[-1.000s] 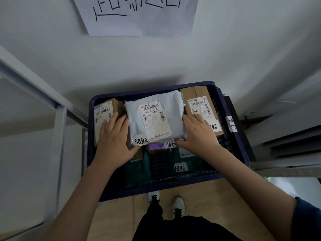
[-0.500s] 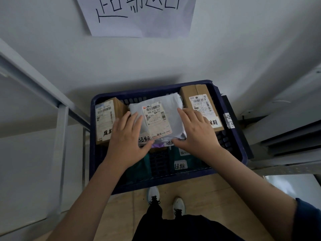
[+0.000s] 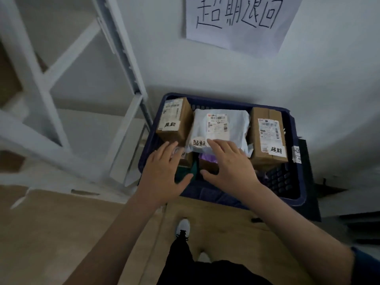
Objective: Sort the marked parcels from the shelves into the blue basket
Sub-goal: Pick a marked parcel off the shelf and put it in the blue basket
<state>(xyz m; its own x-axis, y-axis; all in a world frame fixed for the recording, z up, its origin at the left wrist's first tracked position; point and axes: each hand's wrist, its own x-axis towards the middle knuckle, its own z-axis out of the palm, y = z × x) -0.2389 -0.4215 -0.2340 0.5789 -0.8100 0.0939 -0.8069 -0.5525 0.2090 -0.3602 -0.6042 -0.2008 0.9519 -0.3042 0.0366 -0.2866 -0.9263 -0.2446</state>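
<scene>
Parcels are seen packed along the far edge of the blue basket (image 3: pixel 296 200): a box (image 3: pixel 174 120) at the far left corner, a white bag (image 3: pixel 218 130) in the middle, a second box (image 3: pixel 267 134) at the far right. Each is marked with a handwritten sticker. The left hand (image 3: pixel 164 173) is held spread over the near left edge, holding nothing. The right hand (image 3: pixel 228 163) is spread too, its fingertips (image 3: pixel 211 143) seemingly touching the bag's near edge.

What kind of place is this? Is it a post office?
Probably a parcel pickup or sorting room. A blue basket holds labelled parcels like the white bag, a handwritten sign hangs on the wall above, and a white metal shelf stands beside.
</scene>
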